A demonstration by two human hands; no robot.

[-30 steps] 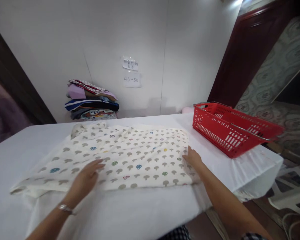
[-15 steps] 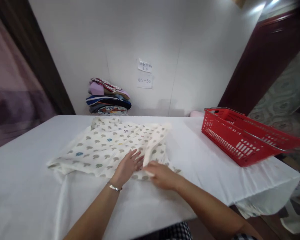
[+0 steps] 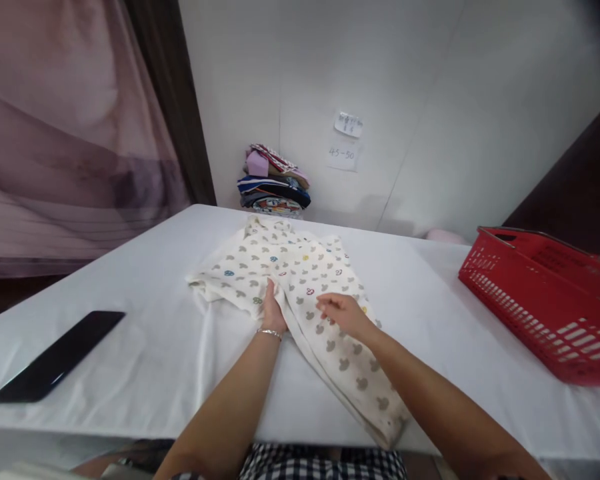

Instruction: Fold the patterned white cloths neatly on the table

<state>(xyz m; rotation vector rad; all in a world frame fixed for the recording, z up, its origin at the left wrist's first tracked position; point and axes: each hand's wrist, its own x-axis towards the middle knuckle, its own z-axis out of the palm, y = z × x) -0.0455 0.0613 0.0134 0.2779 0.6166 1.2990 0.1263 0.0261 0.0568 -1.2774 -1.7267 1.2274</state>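
Observation:
A white long-sleeved shirt (image 3: 260, 257) with a mushroom print lies on the white table, its collar at the far side. One sleeve (image 3: 343, 360) stretches toward me, its cuff close to the near table edge. My left hand (image 3: 274, 312), with a bracelet at the wrist, grips the cloth where the sleeve meets the body. Its thumb shows on the near side, and the other fingers are hidden by the fabric. Over the upper part of the sleeve is my right hand (image 3: 345, 313), fingers loosely bent and slightly apart, with no cloth seen between them.
A red plastic basket (image 3: 540, 307) with metal handles stands on the table's right side. At the back, folded clothes (image 3: 275, 183) are piled against the wall. A flat black object (image 3: 57, 357) lies at the left. Two paper notes (image 3: 343, 157) are stuck to the wall.
The sleeve that my right hand held over the shirt body now extends toward me, and that hand has let go. My left hand has closed on the cloth. The view has turned left.

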